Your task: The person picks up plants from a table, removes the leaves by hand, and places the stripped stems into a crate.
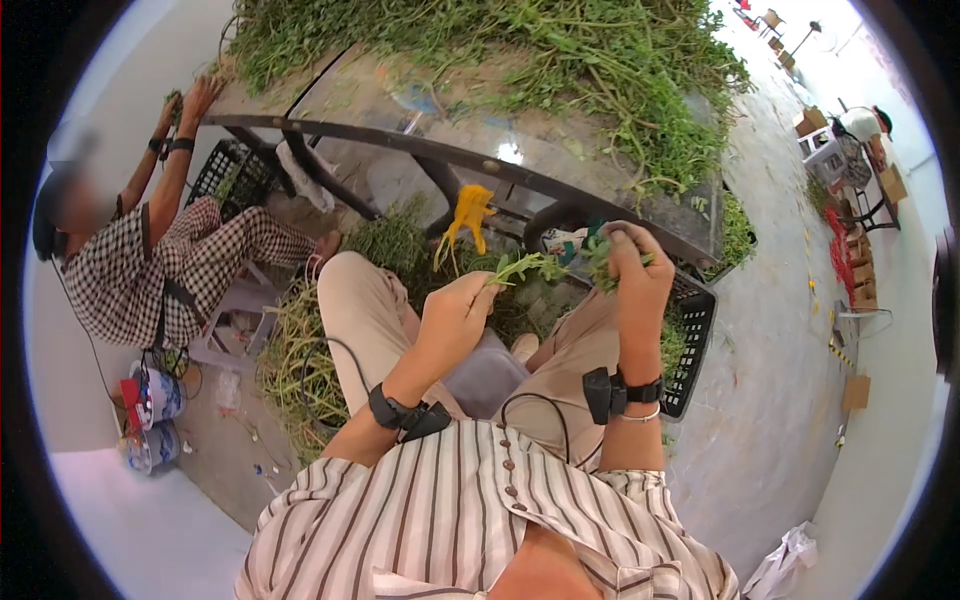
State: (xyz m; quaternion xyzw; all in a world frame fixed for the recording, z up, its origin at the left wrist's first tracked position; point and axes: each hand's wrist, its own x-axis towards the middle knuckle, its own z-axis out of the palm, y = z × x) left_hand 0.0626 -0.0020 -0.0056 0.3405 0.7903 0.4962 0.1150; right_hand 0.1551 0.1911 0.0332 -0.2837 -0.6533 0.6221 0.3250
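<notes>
My left hand [458, 318] is closed, its fingertips pinching a leafy green sprig [528, 266] above my lap. The sprig's leaves point toward my other hand. Higher and to the right, my right hand [640, 265] is curled around a small bunch of leafy greens [600, 262], partly hidden by the fingers. Both hands are just short of the near edge of a table [440, 135], on which a big heap of green leafy stems [620, 60] is piled.
A yellow cloth or glove [468, 218] hangs at the table edge. Cut stems [295, 350] lie left of my legs. A black crate [692, 345] with greens stands at the right. Another person [130, 260] sits at the left, hands at the table. Behind are blue-white buckets [158, 400].
</notes>
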